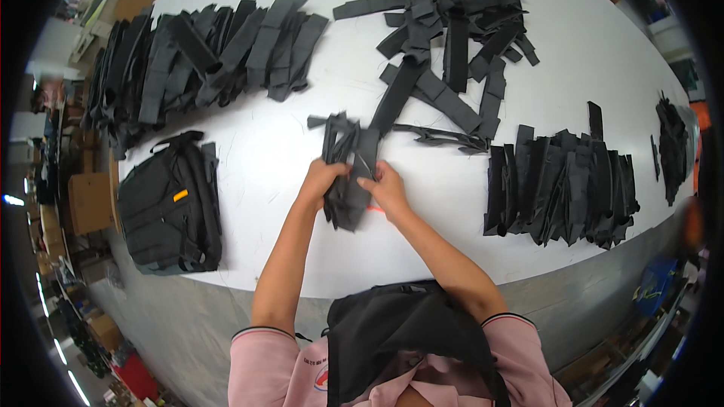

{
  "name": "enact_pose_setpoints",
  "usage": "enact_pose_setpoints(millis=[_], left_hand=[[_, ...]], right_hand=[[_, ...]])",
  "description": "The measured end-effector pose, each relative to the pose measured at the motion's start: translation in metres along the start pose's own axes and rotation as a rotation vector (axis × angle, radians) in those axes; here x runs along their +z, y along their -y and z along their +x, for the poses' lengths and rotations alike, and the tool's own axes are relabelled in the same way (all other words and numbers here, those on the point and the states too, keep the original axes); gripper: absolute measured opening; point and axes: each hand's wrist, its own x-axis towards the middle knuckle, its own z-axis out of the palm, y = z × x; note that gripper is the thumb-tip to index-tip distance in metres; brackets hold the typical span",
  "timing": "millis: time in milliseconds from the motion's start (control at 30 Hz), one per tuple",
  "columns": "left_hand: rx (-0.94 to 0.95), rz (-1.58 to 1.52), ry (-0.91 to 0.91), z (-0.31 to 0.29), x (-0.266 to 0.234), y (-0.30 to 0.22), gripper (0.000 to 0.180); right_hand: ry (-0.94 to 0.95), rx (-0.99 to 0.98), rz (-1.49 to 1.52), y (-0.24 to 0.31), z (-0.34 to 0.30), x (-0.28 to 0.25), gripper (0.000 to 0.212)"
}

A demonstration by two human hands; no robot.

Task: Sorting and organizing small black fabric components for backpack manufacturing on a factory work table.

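A bunch of black fabric strips (345, 207) is gripped in front of me, its edges slightly blurred. My left hand (327, 179) closes round the bunch's left side, thumb on top. On the other side, my right hand (387, 187) pinches a flat black strip (367, 149), thumb across its face. A thin orange-red piece (375, 209) shows just under the right hand; I cannot make out what it belongs to. Beyond both hands, a heap of loose black strips (456, 38) spreads over the table, one strip reaching toward the held bunch.
The white table (264, 147) carries a row of strips (196, 53) at the far left and a stacked row (562, 188) at the right. A black backpack (172, 207) with an orange tag lies left. More black pieces (670, 147) lie at the right edge. Shelves and boxes (90, 203) stand beyond.
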Motion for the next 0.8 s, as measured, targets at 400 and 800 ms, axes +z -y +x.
enact_pose_setpoints(millis=[400, 800], left_hand=[[-0.055, -0.600, 0.140, -0.125, -0.002, 0.117, 0.059], [-0.009, -0.752, -0.358, -0.153, -0.018, 0.136, 0.032]], right_hand=[[0.266, -0.091, -0.023, -0.052, -0.106, 0.011, 0.032], [0.166, -0.500, -0.869, -0.007, -0.112, -0.015, 0.027]])
